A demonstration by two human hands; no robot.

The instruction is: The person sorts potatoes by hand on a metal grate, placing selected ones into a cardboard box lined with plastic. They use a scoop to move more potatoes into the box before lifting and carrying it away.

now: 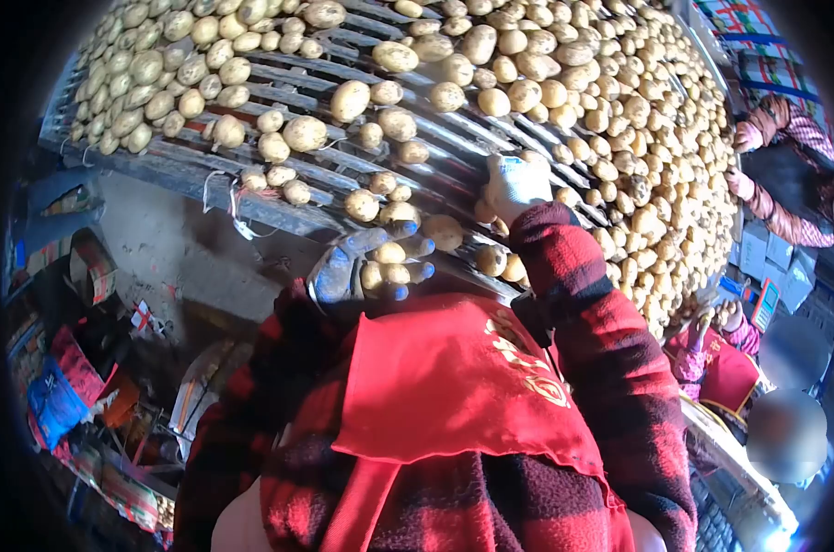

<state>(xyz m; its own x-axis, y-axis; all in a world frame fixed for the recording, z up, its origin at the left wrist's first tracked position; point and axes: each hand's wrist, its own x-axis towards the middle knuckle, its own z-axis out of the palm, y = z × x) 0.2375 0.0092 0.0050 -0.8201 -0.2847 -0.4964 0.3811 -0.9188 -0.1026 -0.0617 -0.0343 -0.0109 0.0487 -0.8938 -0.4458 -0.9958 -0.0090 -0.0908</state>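
Observation:
My left hand (331, 274), in a grey glove with blue fingertips, is turned palm up at the near edge of a slatted table (334, 166). Its fingers curl up around several small potatoes (392, 273) resting in the palm. Further forward, my right hand (518, 184) wears a white glove and reaches over the slats, back side up. Its fingers are mostly hidden from above. A potato (484, 211) shows right at the glove's left side, and more lie close to its wrist.
A dense heap of potatoes (656, 175) covers the table's right side; another pile (150, 78) lies at far left. Two co-workers' hands (747, 138) rest at the right edge; another person's hands (712, 317) are lower right. Cardboard boxes (765, 248) stand beyond. White ties (242, 226) hang at the near edge.

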